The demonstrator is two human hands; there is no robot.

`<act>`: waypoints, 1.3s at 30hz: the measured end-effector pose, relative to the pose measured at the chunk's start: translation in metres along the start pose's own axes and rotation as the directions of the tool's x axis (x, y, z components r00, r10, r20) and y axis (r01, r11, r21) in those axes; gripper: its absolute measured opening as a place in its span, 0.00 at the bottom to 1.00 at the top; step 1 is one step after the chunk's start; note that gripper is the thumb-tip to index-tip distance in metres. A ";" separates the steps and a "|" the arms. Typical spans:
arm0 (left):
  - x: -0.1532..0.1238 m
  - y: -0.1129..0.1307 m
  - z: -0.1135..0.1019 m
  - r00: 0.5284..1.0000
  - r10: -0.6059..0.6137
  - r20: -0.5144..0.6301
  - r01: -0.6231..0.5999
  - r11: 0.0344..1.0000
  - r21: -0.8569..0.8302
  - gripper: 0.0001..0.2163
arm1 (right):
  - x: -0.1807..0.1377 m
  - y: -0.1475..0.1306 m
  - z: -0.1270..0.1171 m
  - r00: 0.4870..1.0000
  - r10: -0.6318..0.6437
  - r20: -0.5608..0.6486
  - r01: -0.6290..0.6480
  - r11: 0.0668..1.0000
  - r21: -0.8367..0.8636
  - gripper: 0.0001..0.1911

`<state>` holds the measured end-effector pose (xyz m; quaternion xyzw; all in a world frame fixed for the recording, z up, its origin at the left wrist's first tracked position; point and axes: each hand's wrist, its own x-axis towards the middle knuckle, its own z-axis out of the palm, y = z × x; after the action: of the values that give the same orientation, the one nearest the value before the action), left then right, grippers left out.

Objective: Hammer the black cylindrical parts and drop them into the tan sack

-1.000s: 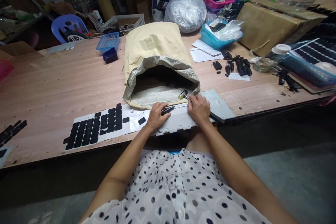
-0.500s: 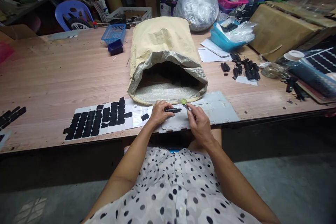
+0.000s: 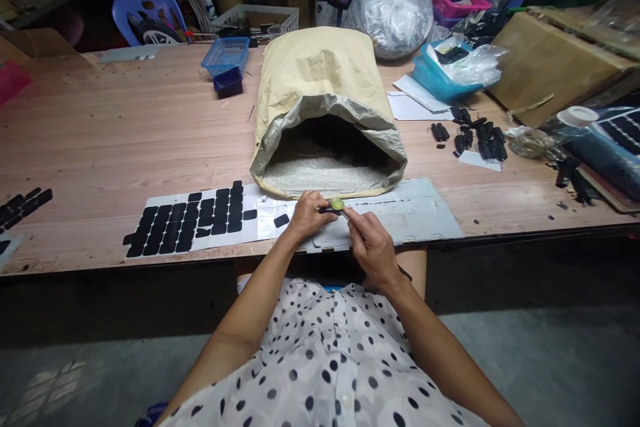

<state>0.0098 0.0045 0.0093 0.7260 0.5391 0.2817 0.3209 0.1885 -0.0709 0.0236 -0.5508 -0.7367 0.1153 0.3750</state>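
Observation:
In my left hand [image 3: 306, 219] a slim black piece [image 3: 329, 209] is pinched between thumb and fingers, above the grey board [image 3: 425, 213] at the table's front edge. My right hand [image 3: 374, 243] is closed round a thin dark-handled tool with a round yellow-green end [image 3: 337, 203]. That end sits right over the black piece; whether they touch, I cannot tell. Left of my hands lies a white sheet [image 3: 263, 219] bearing rows of black rounded pads [image 3: 176, 221]. One loose black pad [image 3: 281, 220] is close to my left wrist.
Straight ahead a beige sack [image 3: 320, 63] gapes toward me, dark inside. Several black parts [image 3: 483, 137] are heaped at the right, near a cardboard box [image 3: 555, 73]. Blue baskets [image 3: 225, 57] stand at the back left. A turquoise basket [image 3: 440, 77] holds plastic bags.
My right hand has brought the tool's yellow-green end leftward onto or just over the black piece. My left hand keeps its pinch. The whole view has shifted slightly.

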 end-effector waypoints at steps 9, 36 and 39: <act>0.000 -0.002 0.003 1.000 0.000 -0.014 0.000 1.000 -0.008 0.03 | -0.001 0.007 0.002 0.997 0.055 0.045 -0.051 0.996 -0.072 0.22; -0.005 -0.001 -0.005 0.999 0.037 0.001 -0.037 0.999 -0.002 0.18 | 0.061 0.096 -0.003 0.989 0.140 -0.048 -0.145 0.860 -0.489 0.18; -0.005 -0.001 -0.006 0.999 0.035 0.010 -0.035 0.999 -0.003 0.19 | 0.058 0.095 -0.002 0.988 0.143 -0.051 -0.149 0.854 -0.499 0.18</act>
<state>0.0035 0.0009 0.0117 0.7362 0.5245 0.2843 0.3195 0.2520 0.0160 -0.0057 -0.6841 -0.6951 -0.0550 0.2138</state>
